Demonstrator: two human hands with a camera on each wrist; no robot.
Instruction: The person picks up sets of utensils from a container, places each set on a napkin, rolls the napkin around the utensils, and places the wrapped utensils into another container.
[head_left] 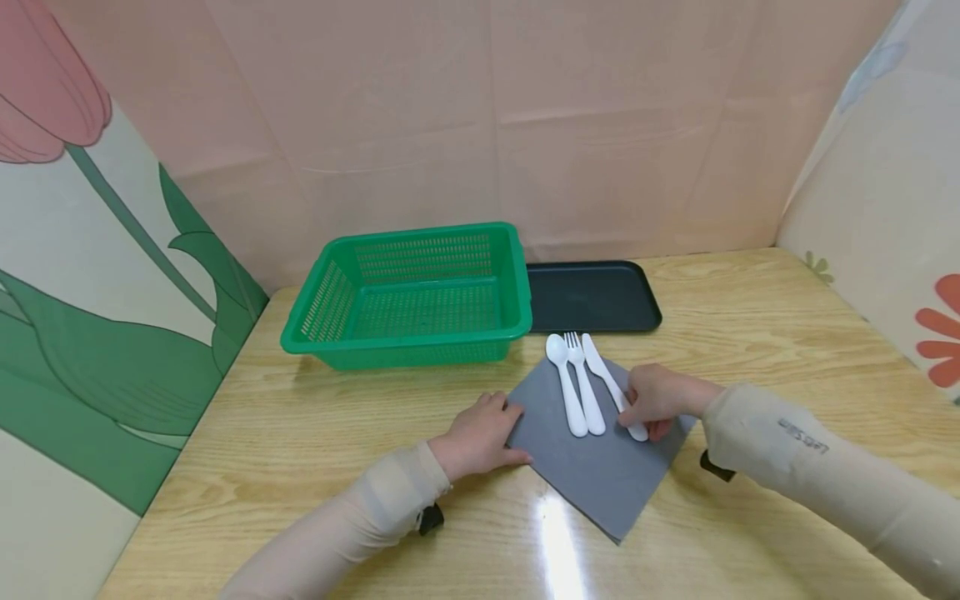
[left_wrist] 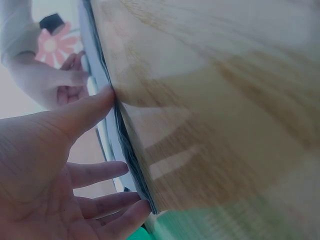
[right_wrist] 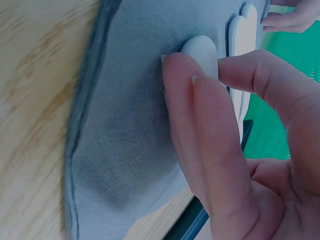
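hands (head_left: 480,435) (head_left: 660,398) at grey napkin (head_left: 600,475), right pinching white knife (head_left: 607,377), fork (head_left: 590,404) alongside

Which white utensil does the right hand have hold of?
The knife, rightmost in the head view: the right hand pinches its handle. The spoon and fork lie side by side on the gray napkin, untouched.
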